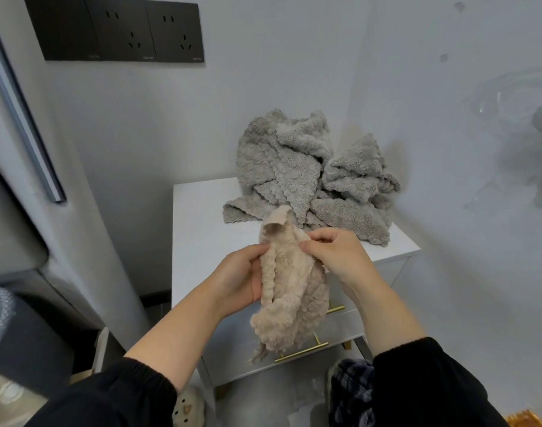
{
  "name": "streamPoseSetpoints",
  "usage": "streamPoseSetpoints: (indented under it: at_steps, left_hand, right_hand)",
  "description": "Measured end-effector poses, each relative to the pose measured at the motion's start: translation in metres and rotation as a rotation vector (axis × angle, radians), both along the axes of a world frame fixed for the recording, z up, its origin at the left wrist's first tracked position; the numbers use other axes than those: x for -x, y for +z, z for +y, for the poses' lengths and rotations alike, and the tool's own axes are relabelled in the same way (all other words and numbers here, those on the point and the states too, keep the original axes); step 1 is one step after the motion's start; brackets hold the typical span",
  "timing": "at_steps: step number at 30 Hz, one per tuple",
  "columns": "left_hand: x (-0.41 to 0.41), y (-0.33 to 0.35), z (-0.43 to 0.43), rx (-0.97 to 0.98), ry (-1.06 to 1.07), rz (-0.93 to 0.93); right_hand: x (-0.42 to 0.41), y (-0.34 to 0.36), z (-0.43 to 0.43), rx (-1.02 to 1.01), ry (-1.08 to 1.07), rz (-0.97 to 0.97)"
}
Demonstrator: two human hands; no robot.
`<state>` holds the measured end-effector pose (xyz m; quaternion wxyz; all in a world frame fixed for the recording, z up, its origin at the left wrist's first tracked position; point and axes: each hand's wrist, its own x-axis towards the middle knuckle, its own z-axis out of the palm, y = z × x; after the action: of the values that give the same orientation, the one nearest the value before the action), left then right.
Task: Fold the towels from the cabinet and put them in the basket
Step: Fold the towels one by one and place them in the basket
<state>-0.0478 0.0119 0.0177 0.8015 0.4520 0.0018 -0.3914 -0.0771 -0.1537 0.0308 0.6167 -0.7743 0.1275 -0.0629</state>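
**Step in hand: opening out the beige towel**

Left hand point(237, 277) and right hand point(337, 257) each pinch the upper edge of the beige towel point(289, 291), which hangs bunched over the cabinet's point(202, 238) front edge. Grey towels point(306, 177) lie heaped at its back right corner. Next move — likely spreading the hands to find corners. No basket identifiable.

Beige towel point(289, 291), grey towels point(306, 177), white cabinet point(202, 229), black sockets point(118, 27).

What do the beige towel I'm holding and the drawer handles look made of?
Beige towel: likely plush microfibre or coral fleece, given its fluffy ridged pile and wavy edge. Drawer handles: probably metal in a gold or brass finish; thin straight bars with a yellow sheen.
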Motion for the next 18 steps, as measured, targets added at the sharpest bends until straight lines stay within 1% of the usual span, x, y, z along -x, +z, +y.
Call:
streamPoseSetpoints:
  at_steps: [2,4,5,7,9,10,14,16,18]
  left_hand:
    - [-0.004,-0.002,0.001,-0.024,0.11,0.055]
    - [-0.013,-0.007,0.006,-0.053,0.251,0.104]
    - [-0.016,-0.008,0.009,-0.095,0.304,0.092]
    - [-0.025,-0.011,0.016,-0.24,0.359,-0.049]
    - [-0.03,-0.011,0.017,-0.371,0.362,-0.21]
    - [-0.03,-0.009,0.017,-0.41,0.37,-0.241]
    - [-0.034,-0.007,0.017,-0.429,0.452,-0.22]
    - [-0.038,-0.005,0.023,-0.479,0.526,-0.205]
    - [-0.043,-0.001,0.029,-0.575,0.564,-0.269]
  right_hand:
    - [-0.002,0.001,-0.001,-0.063,-0.042,-0.019]
    - [-0.006,0.002,-0.005,-0.209,-0.117,-0.033]
    - [-0.008,0.003,-0.008,-0.291,-0.152,-0.034]
    - [-0.011,0.005,-0.014,-0.413,-0.173,-0.048]
    - [-0.01,0.007,-0.016,-0.495,-0.132,-0.069]
    - [-0.008,0.009,-0.016,-0.533,-0.09,-0.076]
    - [-0.002,0.016,-0.019,-0.633,0.07,-0.083]
    - [-0.002,0.019,-0.026,-0.673,0.029,-0.094]
    - [-0.004,0.019,-0.036,-0.734,-0.068,-0.083]
